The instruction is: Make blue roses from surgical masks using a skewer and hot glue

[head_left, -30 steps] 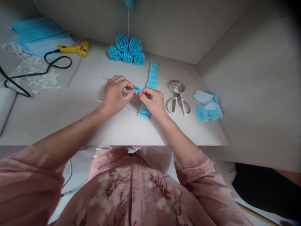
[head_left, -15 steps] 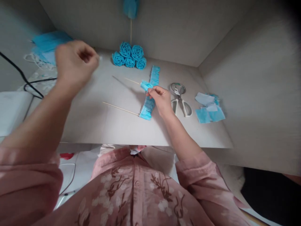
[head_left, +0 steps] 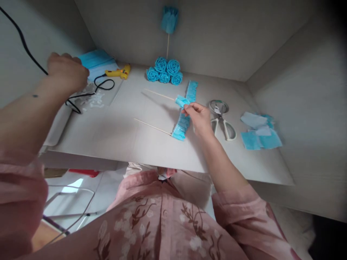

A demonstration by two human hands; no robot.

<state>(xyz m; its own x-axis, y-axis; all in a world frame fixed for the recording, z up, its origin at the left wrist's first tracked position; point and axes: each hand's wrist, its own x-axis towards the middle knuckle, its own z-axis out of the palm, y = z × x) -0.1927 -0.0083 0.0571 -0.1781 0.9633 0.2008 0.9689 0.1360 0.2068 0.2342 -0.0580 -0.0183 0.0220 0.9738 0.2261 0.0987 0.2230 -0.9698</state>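
My right hand is closed in a pinch on a blue fabric roll wound round the end of a thin wooden stick. Under that hand lies a long gathered blue strip. A second stick touches the strip's near end. My left hand is at the far left with its fingers curled downward, over white scraps and beside blue face masks. Its fingertips are hidden, so what they hold, if anything, does not show.
A yellow glue gun with a black cord lies at the back left. Several blue rosettes are stacked at the back, below a blue flower on a stick. Scissors, a tape roll and fabric scraps lie right.
My left hand has moved left and turned over, off the glue gun and towards the white scraps. My right hand keeps its pinch on the blue roll. The view has shifted left.
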